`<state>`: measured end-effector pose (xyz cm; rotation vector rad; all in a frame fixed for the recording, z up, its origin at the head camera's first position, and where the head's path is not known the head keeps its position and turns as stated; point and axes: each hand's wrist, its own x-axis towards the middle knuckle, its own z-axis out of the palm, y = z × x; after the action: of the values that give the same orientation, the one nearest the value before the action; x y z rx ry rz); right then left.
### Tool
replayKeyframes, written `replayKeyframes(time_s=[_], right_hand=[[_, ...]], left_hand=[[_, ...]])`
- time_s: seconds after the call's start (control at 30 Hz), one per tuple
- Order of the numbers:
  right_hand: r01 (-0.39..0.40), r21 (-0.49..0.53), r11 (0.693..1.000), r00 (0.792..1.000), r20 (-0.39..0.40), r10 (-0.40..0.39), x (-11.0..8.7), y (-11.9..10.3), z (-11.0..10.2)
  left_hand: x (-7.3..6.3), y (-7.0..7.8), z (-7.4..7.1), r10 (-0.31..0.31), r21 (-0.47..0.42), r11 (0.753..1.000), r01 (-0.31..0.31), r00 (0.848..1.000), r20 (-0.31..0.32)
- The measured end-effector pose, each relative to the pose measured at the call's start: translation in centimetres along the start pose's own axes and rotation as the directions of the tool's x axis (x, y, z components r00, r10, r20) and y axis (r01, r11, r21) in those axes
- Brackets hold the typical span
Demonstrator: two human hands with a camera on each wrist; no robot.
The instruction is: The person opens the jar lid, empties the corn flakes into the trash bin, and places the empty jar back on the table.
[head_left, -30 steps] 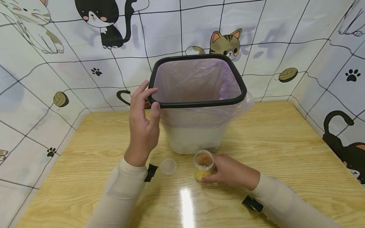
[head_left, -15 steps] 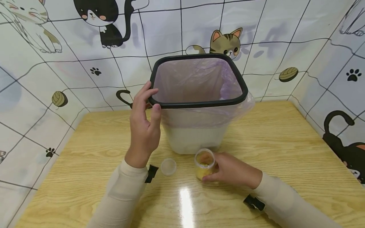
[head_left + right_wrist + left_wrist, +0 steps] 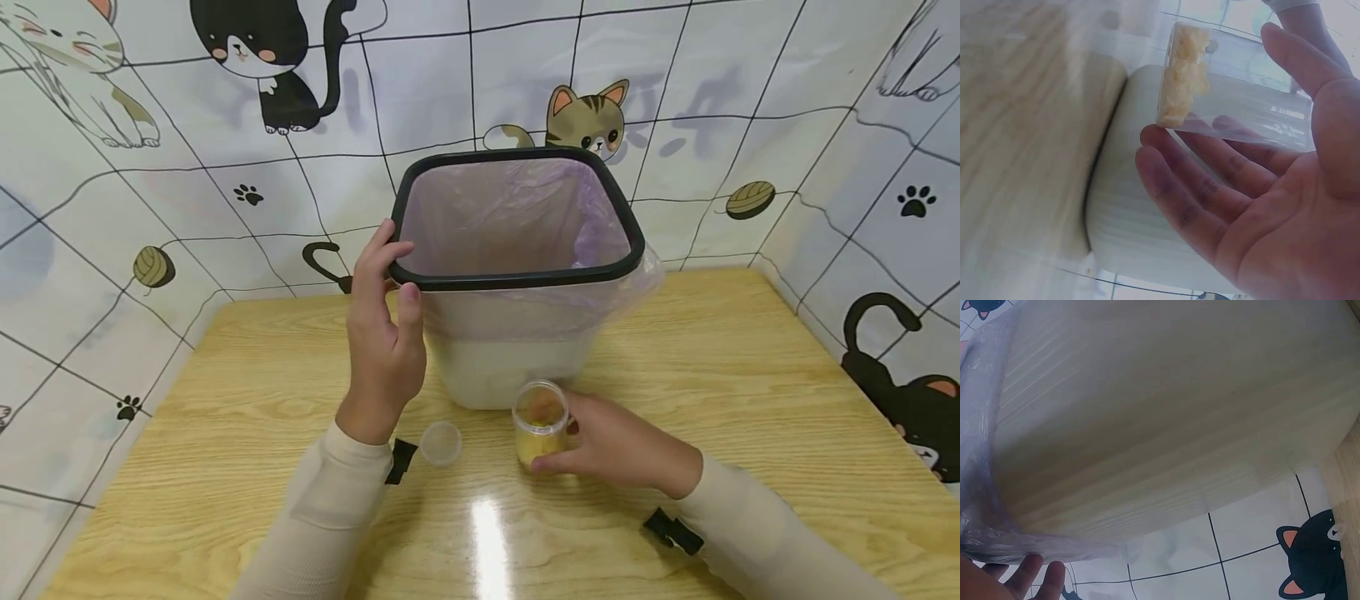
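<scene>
My right hand (image 3: 611, 437) holds a small clear jar (image 3: 541, 450), thumb at the front and fingers around its far side. The jar has no lid on and carries crumbly yellow pieces (image 3: 1184, 78) at its bottom. It is upright, close over the table in front of a white trash bin (image 3: 495, 367). At the bin's left front corner, my left hand (image 3: 386, 346) rests against the black rim (image 3: 517, 281), its index fingertip overlapping the rim and its thumb just below. In the left wrist view, loosely bent fingertips (image 3: 1054, 581) lie at the liner's edge.
A round translucent lid (image 3: 441, 443) lies flat on the wooden table (image 3: 262, 417), left of the jar. A pale purple bag (image 3: 517, 208) lines the bin and hangs over its outside. Cat-printed wall covering (image 3: 420, 83) stands behind the bin and along both sides.
The right hand has shifted the jar slightly to the right and up in the head view. The left hand stays at the bin's rim, and the lid stays on the table.
</scene>
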<state>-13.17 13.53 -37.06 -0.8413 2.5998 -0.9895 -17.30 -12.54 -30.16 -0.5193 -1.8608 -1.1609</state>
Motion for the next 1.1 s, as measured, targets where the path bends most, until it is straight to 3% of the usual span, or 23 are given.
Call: replayKeyframes(time_s=[0.37, 0.83, 1.1], right_hand=[[-0.01, 0.002, 1.0, 0.997, -0.081, 0.011, -0.8, -1.7, -1.6], [0.015, 0.011, 1.0, 0.985, -0.171, -0.013, -1.0, -1.9, -2.1], [0.105, 0.037, 0.994, 0.952, -0.293, -0.09, -1.2, -2.1, -2.3]], left_hand=[[-0.1, -0.2, -0.1, 0.01, 0.048, 0.999, -0.01, 1.0, 0.01], [-0.2, -0.2, -0.2, 0.01, 0.057, 0.998, -0.011, 1.0, 0.022], [-0.2, -0.2, -0.2, 0.014, 0.06, 0.998, -0.015, 1.0, 0.014]])
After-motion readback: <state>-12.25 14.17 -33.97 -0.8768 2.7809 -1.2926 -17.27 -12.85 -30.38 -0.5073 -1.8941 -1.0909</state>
